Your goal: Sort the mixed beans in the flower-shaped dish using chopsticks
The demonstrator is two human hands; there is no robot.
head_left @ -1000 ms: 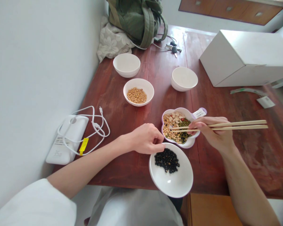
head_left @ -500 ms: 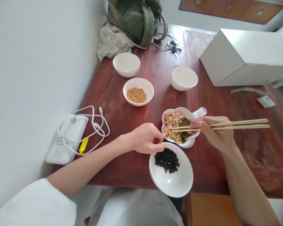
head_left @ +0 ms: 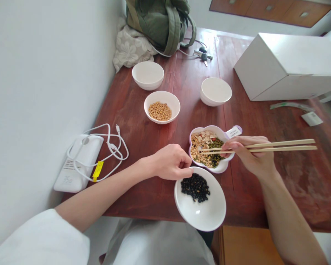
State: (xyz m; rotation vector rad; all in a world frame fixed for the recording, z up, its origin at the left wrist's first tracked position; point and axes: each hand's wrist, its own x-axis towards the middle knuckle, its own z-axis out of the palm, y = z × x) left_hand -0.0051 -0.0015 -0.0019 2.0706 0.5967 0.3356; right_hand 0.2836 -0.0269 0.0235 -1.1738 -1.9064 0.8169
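Chopsticks [head_left: 281,149], one pair: mid-length covered by the right hand [head_left: 249,156]; anything between the tips too small to make out. Right hand closed round them; left hand [head_left: 173,162] curled, gripping the rim of the black-bean bowl [head_left: 206,219]. Mixed-bean dish [head_left: 222,169]: under the right fingertips, just right of the left hand.
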